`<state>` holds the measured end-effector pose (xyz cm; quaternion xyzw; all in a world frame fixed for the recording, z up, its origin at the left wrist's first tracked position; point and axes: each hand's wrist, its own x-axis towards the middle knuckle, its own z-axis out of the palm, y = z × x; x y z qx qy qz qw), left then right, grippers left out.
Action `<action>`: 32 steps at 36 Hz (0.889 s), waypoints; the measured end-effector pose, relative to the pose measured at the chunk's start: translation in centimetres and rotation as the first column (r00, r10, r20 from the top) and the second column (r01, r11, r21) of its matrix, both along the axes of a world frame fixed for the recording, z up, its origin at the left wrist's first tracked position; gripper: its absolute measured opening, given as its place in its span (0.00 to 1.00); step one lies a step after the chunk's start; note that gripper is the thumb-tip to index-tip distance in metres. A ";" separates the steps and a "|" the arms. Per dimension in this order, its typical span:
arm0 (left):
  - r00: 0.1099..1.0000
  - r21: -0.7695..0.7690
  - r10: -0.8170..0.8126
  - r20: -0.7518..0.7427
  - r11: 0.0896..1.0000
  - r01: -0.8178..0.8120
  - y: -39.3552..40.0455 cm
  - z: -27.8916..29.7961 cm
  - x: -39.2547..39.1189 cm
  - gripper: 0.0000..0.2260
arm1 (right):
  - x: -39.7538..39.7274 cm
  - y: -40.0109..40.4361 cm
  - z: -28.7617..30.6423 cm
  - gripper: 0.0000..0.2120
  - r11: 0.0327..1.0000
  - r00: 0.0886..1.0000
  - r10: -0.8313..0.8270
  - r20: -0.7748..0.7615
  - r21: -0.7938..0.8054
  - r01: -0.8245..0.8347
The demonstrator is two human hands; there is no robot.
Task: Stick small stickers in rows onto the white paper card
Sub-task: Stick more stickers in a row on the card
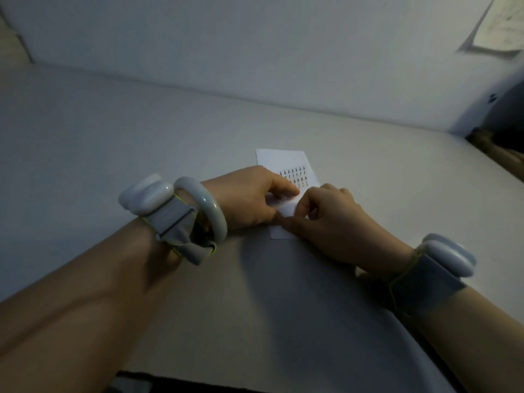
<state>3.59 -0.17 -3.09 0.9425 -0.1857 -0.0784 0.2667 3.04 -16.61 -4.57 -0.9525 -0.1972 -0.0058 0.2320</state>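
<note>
A white paper card [280, 159] lies flat on the pale table, just right of centre. Several small dark stickers [293, 175] stand in rows on its far half. My left hand [246, 198] rests on the card's left side, its forefinger stretched out and pressing down near the lowest row. My right hand [331, 219] lies over the card's near right part with fingers curled, thumb and forefinger pinched together at a small white strip [286, 208]; whether a sticker sits between them is hidden.
The pale table [141, 131] runs to a white wall at the back. Its right edge [487, 154] drops off to dark, cluttered space. A sheet of paper [502, 26] hangs on the wall at top right. Both wrists carry grey bands with white pods.
</note>
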 end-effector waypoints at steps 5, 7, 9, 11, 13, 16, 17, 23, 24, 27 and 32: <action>1.000 0.002 0.021 -0.003 1.000 -0.021 0.0 0.1 -0.1 0.25 | 0.2 0.0 -0.1 0.10 1.000 1.000 -0.019 0.011 -0.007 0.019; 1.000 -0.012 0.024 -0.010 1.000 -0.025 -0.1 0.1 -0.1 0.25 | 0.3 0.0 0.0 0.10 1.000 1.000 -0.015 0.000 -0.014 0.015; 1.000 -0.021 0.021 -0.010 1.000 -0.021 -0.1 0.2 -0.1 0.25 | 0.3 -0.2 0.2 0.09 0.999 1.000 -0.003 -0.029 -0.035 0.002; 1.000 -0.019 0.015 -0.008 1.000 -0.015 -0.1 0.2 -0.1 0.26 | 0.4 -0.4 0.4 0.09 0.998 0.999 0.008 -0.053 -0.061 -0.011; 1.000 -0.021 0.013 -0.012 1.000 -0.013 -0.1 0.2 -0.2 0.26 | 0.4 -0.5 0.4 0.10 0.996 0.998 0.015 -0.058 -0.083 -0.020; 1.000 -0.053 0.022 -0.016 0.998 -0.023 -0.1 0.0 -0.2 0.26 | 0.5 -0.5 0.2 0.10 0.995 0.999 0.024 -0.040 -0.097 -0.028; 1.000 -0.067 0.027 -0.014 0.997 -0.028 -0.1 -0.1 -0.2 0.25 | 0.5 -0.6 0.2 0.10 0.994 0.999 0.034 -0.034 -0.100 -0.037; 0.995 -0.146 0.079 0.053 0.987 -0.070 -0.3 0.0 -0.3 0.20 | 0.2 -1.5 0.5 0.06 0.995 0.995 0.099 -0.026 0.022 -0.099; 0.994 -0.170 0.092 0.059 0.982 -0.081 -0.3 -0.1 -0.3 0.19 | 0.2 -1.6 0.5 0.06 0.994 0.996 0.094 -0.011 0.060 -0.093; 0.989 -0.243 0.128 0.068 0.964 -0.108 -0.5 0.0 -0.5 0.17 | 0.4 -2.0 0.3 0.07 0.977 0.995 0.062 0.081 0.198 -0.077; 0.988 -0.367 0.138 0.068 0.924 -0.104 -0.8 0.0 -0.7 0.16 | 0.5 -1.9 0.1 0.07 0.961 0.971 0.041 0.237 0.257 -0.103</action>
